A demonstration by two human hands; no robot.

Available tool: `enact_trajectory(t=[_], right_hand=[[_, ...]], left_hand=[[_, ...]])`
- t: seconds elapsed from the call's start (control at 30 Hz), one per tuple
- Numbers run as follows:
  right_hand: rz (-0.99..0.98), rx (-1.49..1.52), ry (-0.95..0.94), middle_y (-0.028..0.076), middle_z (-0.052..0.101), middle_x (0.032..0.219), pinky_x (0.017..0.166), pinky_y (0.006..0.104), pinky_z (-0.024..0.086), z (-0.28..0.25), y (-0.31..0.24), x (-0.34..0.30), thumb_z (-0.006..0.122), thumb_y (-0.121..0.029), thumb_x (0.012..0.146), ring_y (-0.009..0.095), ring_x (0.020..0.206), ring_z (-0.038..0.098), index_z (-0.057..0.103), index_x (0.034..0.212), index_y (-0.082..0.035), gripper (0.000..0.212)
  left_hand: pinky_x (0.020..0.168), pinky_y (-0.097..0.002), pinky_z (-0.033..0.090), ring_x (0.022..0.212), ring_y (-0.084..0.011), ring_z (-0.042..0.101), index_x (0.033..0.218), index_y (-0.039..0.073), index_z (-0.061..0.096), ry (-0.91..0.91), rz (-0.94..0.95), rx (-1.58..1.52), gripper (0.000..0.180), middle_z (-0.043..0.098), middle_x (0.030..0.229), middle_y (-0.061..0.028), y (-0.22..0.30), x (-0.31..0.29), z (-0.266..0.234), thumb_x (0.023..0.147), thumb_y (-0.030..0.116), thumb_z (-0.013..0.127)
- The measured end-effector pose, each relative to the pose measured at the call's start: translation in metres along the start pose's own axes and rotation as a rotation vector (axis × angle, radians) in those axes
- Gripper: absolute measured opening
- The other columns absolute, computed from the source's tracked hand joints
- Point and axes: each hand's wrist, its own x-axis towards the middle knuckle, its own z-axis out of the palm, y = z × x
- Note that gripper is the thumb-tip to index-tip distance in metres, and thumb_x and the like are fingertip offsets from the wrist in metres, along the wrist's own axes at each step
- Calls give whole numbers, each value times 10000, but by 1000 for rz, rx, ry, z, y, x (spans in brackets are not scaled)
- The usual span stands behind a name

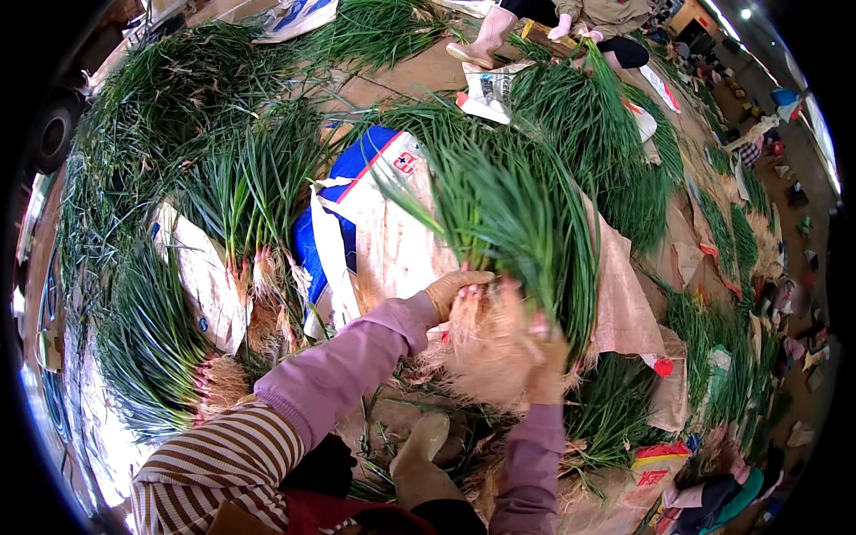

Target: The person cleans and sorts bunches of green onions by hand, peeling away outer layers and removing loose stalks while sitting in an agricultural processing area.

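My left hand, in a pale glove, is closed round the lower stalks of a bunch of green onions. Their leaves fan up and away from me, and their pale, stringy roots hang toward me. Beside the roots, on the right, is my right hand; motion smears its fingers, so its grip is unclear. Under the bunch lies a white and blue woven sack. More green onions with reddish bases lie left of the sack, and another bundle lies nearer to me, roots toward my left arm.
Heaps of green onions cover the far left. Across from me sits a co-worker in pale boots, near another heap. A second person is at the lower right. My boot stands among loose leaves. A wheel shows far left.
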Motion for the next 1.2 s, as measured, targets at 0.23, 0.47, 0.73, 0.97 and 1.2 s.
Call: enact_trajectory(t=[0.23,0.47,0.73,0.97,1.2], right_hand=[[-195,231,-82,153,527,1242,931,367,484,-96,7,58,664,-251,796,225,1148,525,462,1257,10,567],[-285,91,21,165,555,1140,804,292,457,-37,1,9,586,-245,880,206,945,532,475,1267,45,496],[-181,-665,159,154,639,929,749,334,485,14,-21,-43,567,-205,892,238,809,597,584,1146,-8,322],[-286,-1276,320,144,575,1192,1067,427,197,-37,23,-33,523,-356,890,252,1151,504,513,1255,-104,444],[-336,-1364,265,87,631,1006,1000,430,270,-25,18,-19,551,-329,892,244,980,569,588,1091,-112,297]], left_hand=[[770,-311,469,748,-192,585,826,9,607,-262,139,-18,208,624,723,-93,-45,-14,-6,871,209,571],[856,-394,482,956,-254,581,1142,69,573,208,225,-369,392,611,1115,-90,-77,5,-71,938,388,472],[671,-400,518,822,-205,600,1138,48,548,568,323,474,349,597,981,-76,-81,-4,-221,892,294,581],[873,-254,435,963,-138,563,1170,-3,527,459,534,745,363,602,997,-64,-61,-68,-143,819,36,615],[864,-252,453,943,-110,565,1168,15,536,150,384,669,341,605,992,-21,-52,-122,-119,831,-12,580]])
